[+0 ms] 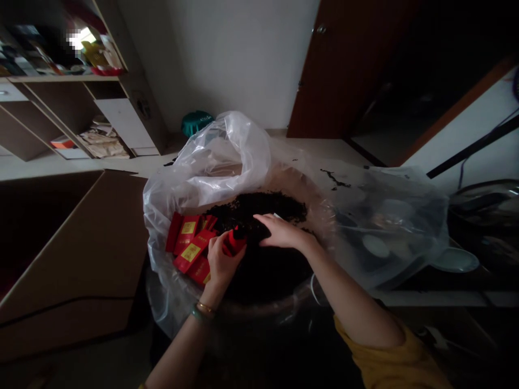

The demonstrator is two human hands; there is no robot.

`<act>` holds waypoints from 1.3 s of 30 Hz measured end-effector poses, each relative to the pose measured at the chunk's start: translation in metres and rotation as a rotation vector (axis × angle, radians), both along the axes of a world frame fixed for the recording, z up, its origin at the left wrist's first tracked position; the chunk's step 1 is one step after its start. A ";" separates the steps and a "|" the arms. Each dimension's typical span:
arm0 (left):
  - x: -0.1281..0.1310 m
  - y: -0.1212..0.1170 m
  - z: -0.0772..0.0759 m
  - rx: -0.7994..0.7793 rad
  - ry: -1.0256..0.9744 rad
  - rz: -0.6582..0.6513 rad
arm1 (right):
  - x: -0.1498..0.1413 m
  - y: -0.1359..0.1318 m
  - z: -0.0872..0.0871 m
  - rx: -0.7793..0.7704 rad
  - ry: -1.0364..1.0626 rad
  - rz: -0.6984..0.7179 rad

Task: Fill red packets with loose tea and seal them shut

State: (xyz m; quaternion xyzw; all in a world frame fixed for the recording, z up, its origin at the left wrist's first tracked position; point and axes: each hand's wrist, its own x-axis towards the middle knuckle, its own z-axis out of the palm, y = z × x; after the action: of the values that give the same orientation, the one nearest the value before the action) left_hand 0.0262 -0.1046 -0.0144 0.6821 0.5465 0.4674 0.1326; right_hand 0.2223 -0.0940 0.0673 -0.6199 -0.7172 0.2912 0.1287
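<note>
My left hand (222, 261) is wrapped round a small red packet (236, 243), held upright with its mouth up and something dark showing at the top. My right hand (281, 231) is just to the right of it, index finger stretched out and thumb apart, over a heap of dark loose leaves (259, 208). A small white edge shows behind its knuckles; I cannot tell what it belongs to. Several red packets with gold labels (192, 251) lie piled to the left of my left hand. Leaves and packets are in a round container lined with a clear plastic bag (239, 135).
A large cardboard box (81, 232) stands at the left. To the right, a clear plastic bag (389, 216) lies over a surface, near a pale dish (456, 260). Behind are a shelf unit (117, 116), a green bag (197, 123) and a brown door (344, 70).
</note>
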 end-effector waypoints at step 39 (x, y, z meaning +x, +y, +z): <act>0.000 -0.001 -0.010 0.004 -0.045 -0.008 | -0.035 -0.022 0.025 0.188 0.206 0.129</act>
State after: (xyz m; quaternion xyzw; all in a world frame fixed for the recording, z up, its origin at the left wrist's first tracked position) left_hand 0.0262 -0.1059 -0.0242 0.6739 0.5399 0.4831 0.1450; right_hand 0.1870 -0.1155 0.0920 -0.5245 -0.7628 0.2924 0.2400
